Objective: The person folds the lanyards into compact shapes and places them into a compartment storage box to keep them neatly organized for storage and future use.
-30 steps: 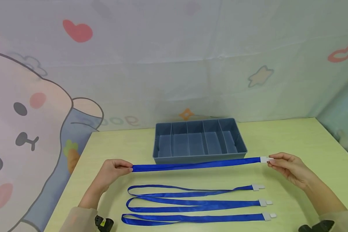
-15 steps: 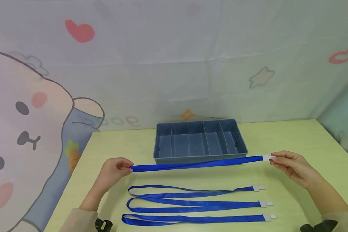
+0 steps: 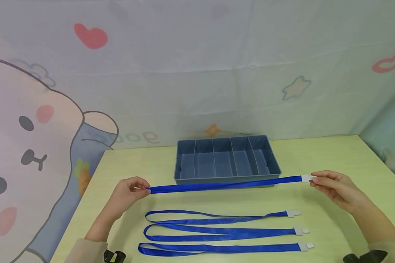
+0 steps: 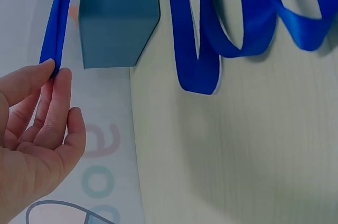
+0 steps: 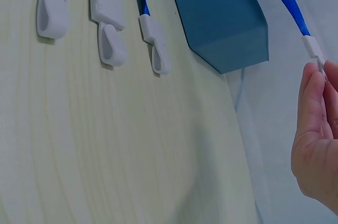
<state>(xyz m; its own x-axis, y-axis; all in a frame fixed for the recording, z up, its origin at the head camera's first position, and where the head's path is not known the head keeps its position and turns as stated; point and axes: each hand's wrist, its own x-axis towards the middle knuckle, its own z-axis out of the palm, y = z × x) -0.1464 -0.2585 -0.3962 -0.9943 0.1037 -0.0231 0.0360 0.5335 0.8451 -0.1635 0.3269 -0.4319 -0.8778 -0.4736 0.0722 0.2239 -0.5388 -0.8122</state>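
Stretching sideways — held blue lanyard (image 3: 225, 185), white clip (image 3: 305, 178) rightward.

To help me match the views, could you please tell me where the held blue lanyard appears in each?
Head: the held blue lanyard, below centre.
Left wrist: its folded end, upper left.
Right wrist: its white clip, upper right.
Shared landmark: the blue-grey compartment tray.

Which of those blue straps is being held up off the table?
The strap stretched between the left hand and right hand, topmost in the head view; the other three straps lie on the table.
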